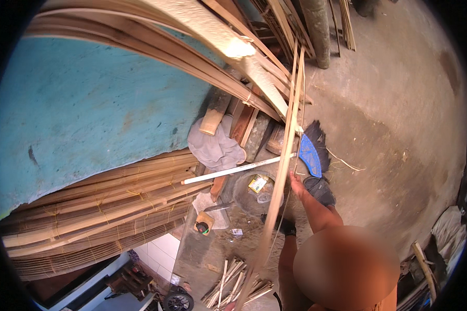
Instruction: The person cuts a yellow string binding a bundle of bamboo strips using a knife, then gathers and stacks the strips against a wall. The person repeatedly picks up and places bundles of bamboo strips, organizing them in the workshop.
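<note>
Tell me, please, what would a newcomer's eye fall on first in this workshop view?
First, the long bamboo strip running up the middle, gripped by the right hand; the left hand is out of view. Next, the big turquoise wall on the left, with bundles of bamboo slats stacked below it and more arching above. Then the blue-headed broom lying on the concrete floor, right of the strip.

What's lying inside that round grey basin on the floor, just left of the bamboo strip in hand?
Inside the round grey basin, a small yellow packet and a pale clear object beside it show. The long bamboo strip held by the right hand crosses its right rim, hiding that edge.
</note>
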`<move>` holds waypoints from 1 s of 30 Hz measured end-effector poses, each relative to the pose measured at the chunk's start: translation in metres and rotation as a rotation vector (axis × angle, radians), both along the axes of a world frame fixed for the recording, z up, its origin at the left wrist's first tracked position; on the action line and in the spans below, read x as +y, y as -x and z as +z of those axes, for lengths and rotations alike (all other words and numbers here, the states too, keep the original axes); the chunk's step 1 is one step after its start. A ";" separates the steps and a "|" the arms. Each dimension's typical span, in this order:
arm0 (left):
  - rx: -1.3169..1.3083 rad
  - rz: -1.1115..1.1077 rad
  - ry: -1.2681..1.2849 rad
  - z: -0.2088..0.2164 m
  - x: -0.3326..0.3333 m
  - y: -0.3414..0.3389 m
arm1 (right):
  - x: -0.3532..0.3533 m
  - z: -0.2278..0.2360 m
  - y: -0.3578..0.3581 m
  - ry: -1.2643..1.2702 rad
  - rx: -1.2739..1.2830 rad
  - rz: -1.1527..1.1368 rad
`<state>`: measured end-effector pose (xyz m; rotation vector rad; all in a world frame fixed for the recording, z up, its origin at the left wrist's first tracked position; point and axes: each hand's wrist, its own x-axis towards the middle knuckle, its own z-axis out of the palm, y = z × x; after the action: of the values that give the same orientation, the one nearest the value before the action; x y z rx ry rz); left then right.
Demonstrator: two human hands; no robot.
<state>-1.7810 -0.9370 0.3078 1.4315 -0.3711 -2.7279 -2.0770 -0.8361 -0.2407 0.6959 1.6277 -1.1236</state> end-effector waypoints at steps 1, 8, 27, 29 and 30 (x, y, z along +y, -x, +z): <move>0.010 -0.017 0.005 0.002 -0.004 -0.004 | 0.007 0.001 0.002 0.019 0.074 -0.075; 0.078 -0.096 0.008 0.050 -0.025 -0.012 | -0.001 0.167 -0.025 0.114 0.172 -0.428; -0.043 -0.208 0.449 0.372 0.066 0.174 | -0.031 0.585 0.157 1.011 -0.406 -1.070; 0.110 -0.077 0.344 0.378 0.088 0.164 | -0.032 0.613 0.180 0.999 -0.462 -1.108; 0.197 -0.063 0.196 0.366 0.093 0.141 | -0.034 0.613 0.196 1.054 -0.462 -1.130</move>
<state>-1.9221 -0.8442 0.6736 1.1117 -0.6611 -2.7570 -2.2730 -0.8697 0.3722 1.0186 -0.0060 -2.1182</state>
